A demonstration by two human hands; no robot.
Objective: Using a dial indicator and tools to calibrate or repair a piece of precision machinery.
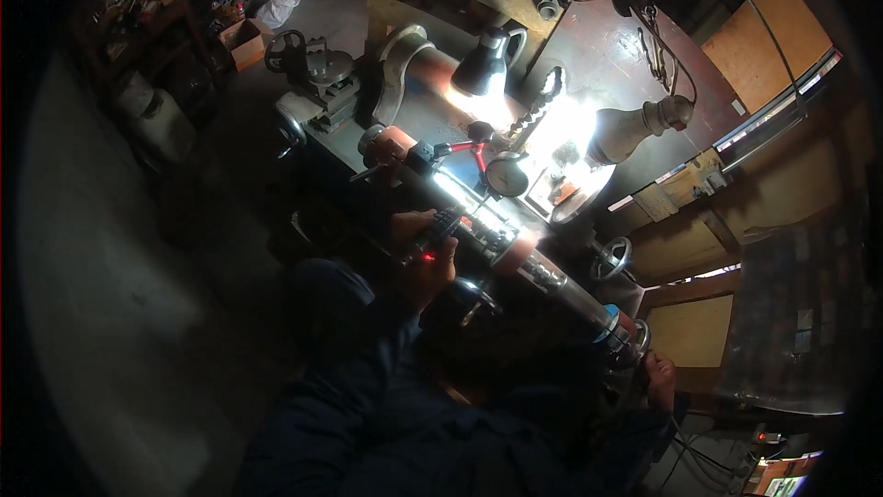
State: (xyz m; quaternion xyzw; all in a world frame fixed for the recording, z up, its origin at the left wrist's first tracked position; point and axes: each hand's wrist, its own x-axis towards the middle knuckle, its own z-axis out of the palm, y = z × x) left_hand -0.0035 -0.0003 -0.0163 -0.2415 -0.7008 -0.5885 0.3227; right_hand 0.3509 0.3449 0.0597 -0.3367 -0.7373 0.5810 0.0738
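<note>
Before me a long shiny metal shaft [561,278] lies across a machine, running from upper left to lower right. My left hand [430,267] is closed round a small dark handheld device [436,232] with a red light, close to the shaft's near side. What kind of device it is cannot be made out. At the shaft's lower right end, my right hand [659,377] has its fingers closed at the rim of a metal handwheel [643,339]. A round dial gauge [507,174] on a red jointed arm [467,147] stands over the shaft's far side.
Two lit lamps, one dark-shaded [482,65] and one grey [635,129], glare onto the machine. Another handwheel [612,259] stands behind the shaft. Farther left are a machine slide with a round top [324,65] and a cardboard box [245,44]. Cables hang at the lower right.
</note>
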